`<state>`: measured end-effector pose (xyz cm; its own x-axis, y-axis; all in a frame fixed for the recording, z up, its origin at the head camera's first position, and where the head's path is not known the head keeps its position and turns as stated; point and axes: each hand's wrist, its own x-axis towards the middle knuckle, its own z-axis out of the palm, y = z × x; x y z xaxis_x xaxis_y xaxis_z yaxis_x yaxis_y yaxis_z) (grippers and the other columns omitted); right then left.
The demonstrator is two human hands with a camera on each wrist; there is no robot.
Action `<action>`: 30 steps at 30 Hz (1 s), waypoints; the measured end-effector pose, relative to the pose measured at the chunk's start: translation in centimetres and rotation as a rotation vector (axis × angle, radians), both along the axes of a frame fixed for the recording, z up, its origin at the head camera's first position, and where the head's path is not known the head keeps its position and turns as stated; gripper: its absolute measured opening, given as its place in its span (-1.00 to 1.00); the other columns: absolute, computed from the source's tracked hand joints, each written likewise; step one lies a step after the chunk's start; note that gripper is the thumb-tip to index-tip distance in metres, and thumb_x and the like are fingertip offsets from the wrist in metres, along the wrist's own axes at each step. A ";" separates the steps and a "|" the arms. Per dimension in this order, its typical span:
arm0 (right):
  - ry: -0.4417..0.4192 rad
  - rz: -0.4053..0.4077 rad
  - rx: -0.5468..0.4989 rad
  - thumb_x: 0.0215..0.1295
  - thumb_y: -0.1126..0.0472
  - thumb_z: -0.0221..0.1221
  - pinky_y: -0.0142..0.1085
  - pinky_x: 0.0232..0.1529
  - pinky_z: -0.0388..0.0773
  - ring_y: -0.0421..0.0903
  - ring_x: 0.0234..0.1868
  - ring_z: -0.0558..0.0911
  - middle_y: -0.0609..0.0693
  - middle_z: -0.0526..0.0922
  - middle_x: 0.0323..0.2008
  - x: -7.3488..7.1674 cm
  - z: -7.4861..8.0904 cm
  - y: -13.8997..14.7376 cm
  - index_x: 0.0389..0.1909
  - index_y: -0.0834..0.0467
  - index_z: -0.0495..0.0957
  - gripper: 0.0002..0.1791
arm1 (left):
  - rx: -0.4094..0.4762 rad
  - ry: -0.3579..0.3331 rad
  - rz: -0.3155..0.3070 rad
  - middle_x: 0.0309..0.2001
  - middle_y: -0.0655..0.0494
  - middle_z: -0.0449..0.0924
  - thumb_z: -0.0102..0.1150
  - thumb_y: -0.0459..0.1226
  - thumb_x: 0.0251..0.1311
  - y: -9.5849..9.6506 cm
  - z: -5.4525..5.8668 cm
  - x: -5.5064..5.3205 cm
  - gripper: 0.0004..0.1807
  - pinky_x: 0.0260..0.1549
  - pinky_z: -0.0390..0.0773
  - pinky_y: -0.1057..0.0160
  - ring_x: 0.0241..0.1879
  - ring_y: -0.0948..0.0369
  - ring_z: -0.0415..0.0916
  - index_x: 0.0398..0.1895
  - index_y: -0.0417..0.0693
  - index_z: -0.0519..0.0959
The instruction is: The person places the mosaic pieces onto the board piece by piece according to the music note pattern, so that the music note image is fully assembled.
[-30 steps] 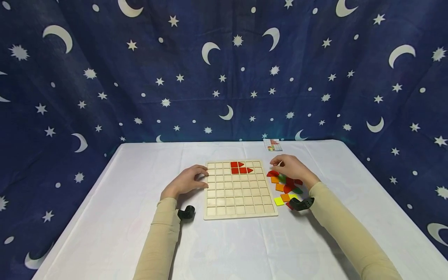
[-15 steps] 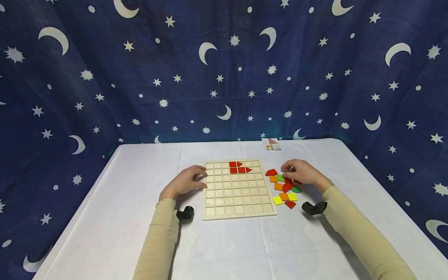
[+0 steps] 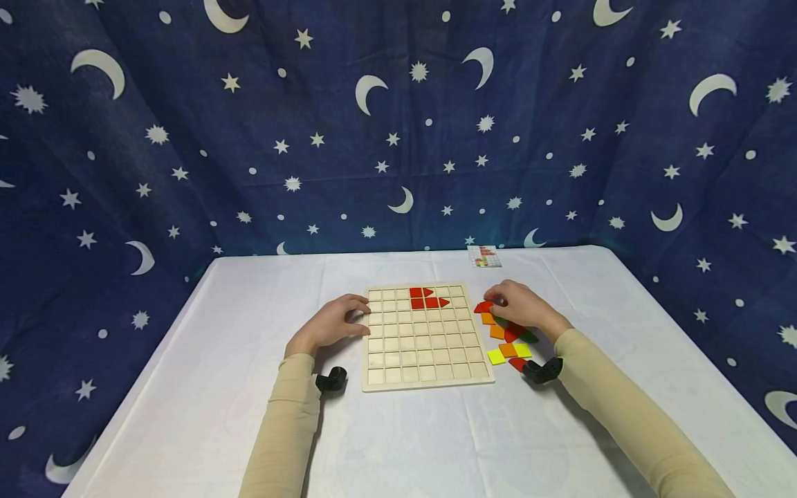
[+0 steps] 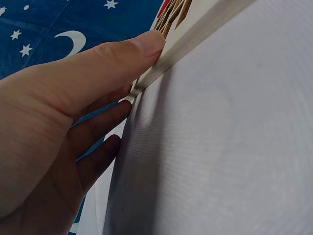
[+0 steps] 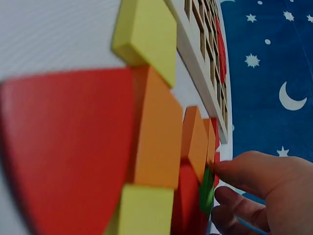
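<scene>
A wooden grid board (image 3: 429,353) lies on the table with several red tiles (image 3: 417,303) set in its upper rows. My left hand (image 3: 330,321) rests at the board's left edge; in the left wrist view the thumb (image 4: 149,43) touches the rim and the other fingers lie along its side. My right hand (image 3: 523,304) is over the upper end of the loose pieces right of the board. Its thumb and fingertips are apart, close to a red piece (image 3: 483,307) and a green piece (image 5: 207,191). No piece is plainly seen held.
Orange squares (image 3: 497,332), yellow squares (image 3: 496,357) and a red rounded piece (image 5: 73,147) lie loose beside the board. A pattern card (image 3: 484,256) sits near the table's far edge. A blue star-and-moon cloth (image 3: 349,138) hangs behind the white table (image 3: 411,443).
My right hand drew back to the right over the loose pieces, then came left again towards the board. The left hand has stayed at the board's edge.
</scene>
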<state>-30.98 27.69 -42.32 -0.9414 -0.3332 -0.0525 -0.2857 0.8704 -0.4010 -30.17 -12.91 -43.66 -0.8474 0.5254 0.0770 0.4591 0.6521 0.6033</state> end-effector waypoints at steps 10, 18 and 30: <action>-0.005 -0.005 -0.020 0.28 0.23 0.27 0.02 0.13 0.51 0.06 -0.11 0.48 0.18 0.56 -0.07 -0.3 0.2 -0.5 0.03 0.29 0.60 -0.66 | 0.003 -0.012 0.011 0.27 -0.09 0.42 0.43 -0.17 0.09 0.1 0.0 -0.1 -0.52 0.36 0.26 0.00 0.34 -0.04 0.28 0.07 -0.17 0.59; 0.004 -0.030 0.004 0.31 0.18 0.26 0.07 0.19 0.47 0.09 -0.08 0.50 0.19 0.58 -0.07 -0.4 0.2 -0.3 0.01 0.31 0.56 -0.66 | -0.003 -0.016 0.015 0.28 -0.08 0.42 0.43 -0.17 0.10 0.0 -0.2 -0.1 -0.52 0.36 0.26 0.01 0.34 -0.04 0.28 0.07 -0.17 0.59; 0.080 0.124 -0.085 0.31 0.12 0.27 -0.15 -0.09 0.59 -0.06 -0.20 0.53 0.05 0.60 -0.14 -0.8 1.2 -5.7 -0.03 0.19 0.62 -0.70 | -0.002 -0.008 0.007 0.27 -0.09 0.43 0.43 -0.19 0.09 0.0 -0.1 -0.2 -0.52 0.36 0.25 0.01 0.33 -0.04 0.29 0.06 -0.19 0.59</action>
